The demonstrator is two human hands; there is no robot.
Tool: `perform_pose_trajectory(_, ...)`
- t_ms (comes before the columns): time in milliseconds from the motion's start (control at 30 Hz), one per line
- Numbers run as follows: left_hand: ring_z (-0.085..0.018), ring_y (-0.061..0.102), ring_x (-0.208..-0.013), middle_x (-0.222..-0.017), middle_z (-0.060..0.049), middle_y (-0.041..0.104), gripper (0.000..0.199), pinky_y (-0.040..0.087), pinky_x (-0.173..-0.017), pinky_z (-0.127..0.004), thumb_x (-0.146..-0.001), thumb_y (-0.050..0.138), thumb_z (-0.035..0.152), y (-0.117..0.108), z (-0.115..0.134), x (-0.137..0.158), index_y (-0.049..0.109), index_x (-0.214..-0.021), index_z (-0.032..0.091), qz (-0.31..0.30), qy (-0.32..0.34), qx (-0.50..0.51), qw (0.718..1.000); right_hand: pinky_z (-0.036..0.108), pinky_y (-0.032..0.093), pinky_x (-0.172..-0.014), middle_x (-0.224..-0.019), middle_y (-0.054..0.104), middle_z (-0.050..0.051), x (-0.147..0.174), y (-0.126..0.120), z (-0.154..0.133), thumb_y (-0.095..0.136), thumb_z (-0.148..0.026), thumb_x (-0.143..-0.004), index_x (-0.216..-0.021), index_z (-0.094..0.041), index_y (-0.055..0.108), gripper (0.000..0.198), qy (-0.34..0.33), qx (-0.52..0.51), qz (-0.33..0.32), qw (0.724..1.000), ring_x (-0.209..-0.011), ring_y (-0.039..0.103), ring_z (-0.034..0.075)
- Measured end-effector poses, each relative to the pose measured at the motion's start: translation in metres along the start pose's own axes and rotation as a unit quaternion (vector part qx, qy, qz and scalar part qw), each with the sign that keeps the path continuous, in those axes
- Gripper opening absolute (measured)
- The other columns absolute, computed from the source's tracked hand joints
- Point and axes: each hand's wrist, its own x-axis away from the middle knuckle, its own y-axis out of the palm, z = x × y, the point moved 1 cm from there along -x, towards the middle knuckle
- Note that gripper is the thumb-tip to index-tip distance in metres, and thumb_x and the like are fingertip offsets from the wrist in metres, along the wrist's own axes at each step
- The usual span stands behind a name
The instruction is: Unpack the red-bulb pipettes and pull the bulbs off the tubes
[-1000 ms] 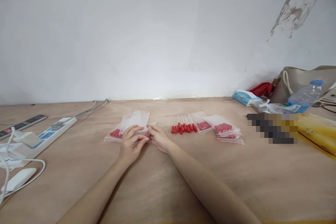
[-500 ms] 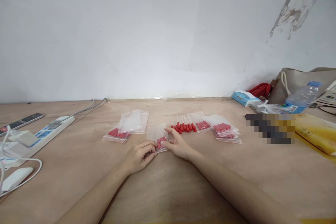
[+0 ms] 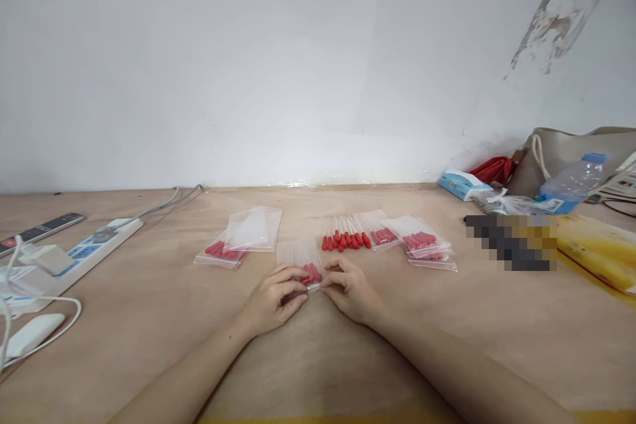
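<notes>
A small clear zip bag point(image 3: 298, 252) with several red-ended thin sticks point(image 3: 313, 271) inside lies flat in the middle of the table. My left hand point(image 3: 274, 299) has its thumb and fingers closed on the bag's near left edge, covering part of the red ends. At the near right corner, my right hand point(image 3: 354, 291) pinches the same edge between thumb and forefinger. Just beyond my right hand, loose red-ended sticks point(image 3: 348, 240) lie in a row, their pale shafts pointing to the wall.
To the right lie more filled zip bags point(image 3: 420, 238), partly overlapping. Flat plain bags point(image 3: 246, 228) rest over another filled bag point(image 3: 218, 250) on the left. A power strip point(image 3: 94, 252) with cables stands far left; a tissue pack point(image 3: 462, 185), bottle point(image 3: 576, 179) and yellow package point(image 3: 596, 252) sit right.
My right hand has drawn down from over the red ends to the bag's near right corner, its fingers closing there. My left hand has shifted slightly right along the edge.
</notes>
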Motion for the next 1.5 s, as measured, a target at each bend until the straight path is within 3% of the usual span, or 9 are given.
perform_pose_trajectory(233,-0.022,0.045,-0.114,-0.116,-0.006,0.057,0.024,0.04,-0.095,-0.041,-0.079,0.055,0.023,0.01,-0.001,-0.001,0.064,-0.102,0.023,0.013,0.007,-0.045,0.999,0.026,0.045,-0.069,-0.086,0.054,0.003,0.0,0.0,0.001,0.054,-0.006,-0.071,-0.074,-0.02,0.062,0.016,0.016,0.01,-0.006,1.0,-0.079,0.053,0.013)
perform_pose_trajectory(333,-0.021,0.044,-0.115,-0.114,-0.005,0.058,0.02,0.04,-0.095,-0.04,-0.081,0.051,0.017,0.014,-0.003,-0.003,0.067,-0.092,0.023,0.031,-0.003,-0.037,0.999,0.027,0.046,-0.07,-0.084,0.054,0.003,-0.001,-0.001,0.001,0.056,-0.008,-0.071,-0.072,-0.02,0.061,0.013,0.027,0.001,0.005,1.0,-0.079,0.053,0.013)
perform_pose_trajectory(433,-0.022,0.045,-0.114,-0.113,-0.006,0.059,0.016,0.04,-0.095,-0.041,-0.079,0.053,0.018,0.015,-0.002,-0.005,0.069,-0.079,0.022,0.046,-0.055,-0.003,0.997,0.027,0.046,-0.072,-0.086,0.054,0.003,-0.001,-0.001,0.001,0.058,-0.011,-0.071,-0.08,-0.02,0.06,0.013,0.01,0.008,0.013,1.0,-0.081,0.053,0.014)
perform_pose_trajectory(600,-0.023,0.047,-0.112,-0.114,-0.006,0.058,0.008,0.037,-0.095,-0.045,-0.072,0.063,0.021,0.014,-0.003,-0.008,0.069,-0.068,0.022,0.046,-0.183,0.077,0.979,0.03,0.043,-0.074,-0.092,0.054,0.004,0.0,0.001,0.0,0.053,-0.013,-0.076,-0.083,-0.022,0.06,0.013,-0.08,0.084,0.014,0.993,-0.086,0.05,0.015)
perform_pose_trajectory(767,-0.024,0.046,-0.113,-0.112,-0.006,0.059,0.004,0.034,-0.097,-0.044,-0.064,0.07,0.019,0.016,-0.007,-0.008,0.069,-0.062,0.022,0.054,-0.234,0.121,0.963,0.031,0.041,-0.076,-0.094,0.055,0.004,-0.001,0.002,0.001,0.053,-0.014,-0.077,-0.083,-0.023,0.062,0.013,-0.105,0.122,0.028,0.987,-0.087,0.049,0.016)
perform_pose_trajectory(1067,-0.025,0.052,-0.106,-0.108,-0.007,0.06,0.006,0.04,-0.092,-0.046,-0.06,0.074,0.024,0.02,-0.012,-0.006,0.068,-0.06,0.021,0.082,-0.215,0.137,0.964,0.032,0.035,-0.075,-0.09,0.06,0.003,-0.006,0.005,-0.005,0.052,-0.016,-0.079,-0.078,-0.022,0.062,0.012,-0.125,0.196,-0.006,0.973,-0.083,0.048,0.016)
perform_pose_trajectory(1333,-0.022,0.054,-0.105,-0.109,-0.009,0.059,0.018,0.045,-0.086,-0.038,-0.078,0.058,0.032,0.015,-0.006,-0.005,0.068,-0.071,0.019,0.063,-0.219,0.127,0.965,0.03,0.032,-0.071,-0.079,0.062,0.0,-0.008,-0.001,-0.009,0.05,-0.013,-0.08,-0.067,-0.022,0.06,0.019,-0.201,0.218,0.053,0.954,-0.076,0.046,0.013)
perform_pose_trajectory(1500,-0.022,0.049,-0.112,-0.113,-0.009,0.058,0.014,0.04,-0.094,-0.042,-0.079,0.056,0.028,0.011,-0.002,-0.006,0.067,-0.081,0.02,0.054,-0.138,0.072,0.986,0.03,0.032,-0.069,-0.08,0.062,-0.001,-0.008,-0.001,-0.004,0.05,-0.014,-0.08,-0.068,-0.023,0.061,0.018,-0.2,0.219,0.056,0.953,-0.075,0.047,0.013)
